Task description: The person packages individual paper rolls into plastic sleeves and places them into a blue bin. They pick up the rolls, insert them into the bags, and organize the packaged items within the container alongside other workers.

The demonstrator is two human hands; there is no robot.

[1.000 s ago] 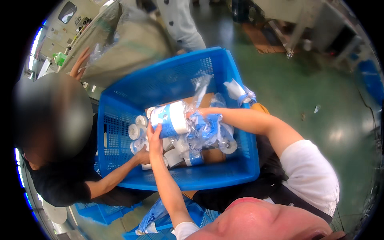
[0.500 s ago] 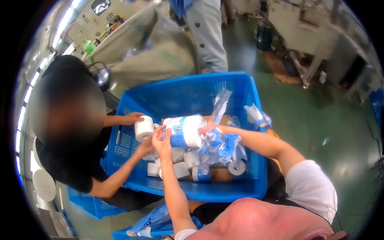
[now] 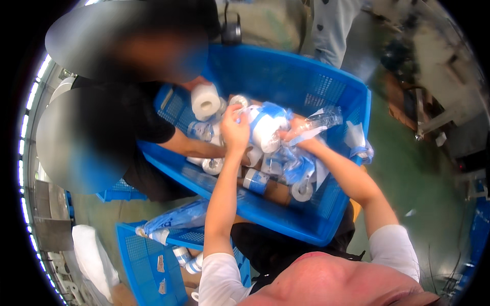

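Wrapped roll pack (image 3: 265,130): light, soft, slippery film; left hand (image 3: 234,133) and right hand (image 3: 295,136) grip its ends over crate (image 3: 332,86).

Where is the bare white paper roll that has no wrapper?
In the head view, the bare white paper roll sits at the upper left of the blue plastic crate, beside the co-worker's forearm.

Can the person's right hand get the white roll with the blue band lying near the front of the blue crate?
Probably yes. The right hand is busy gripping the wrapped pack, but the banded roll lies uncovered just below it in the blue crate.
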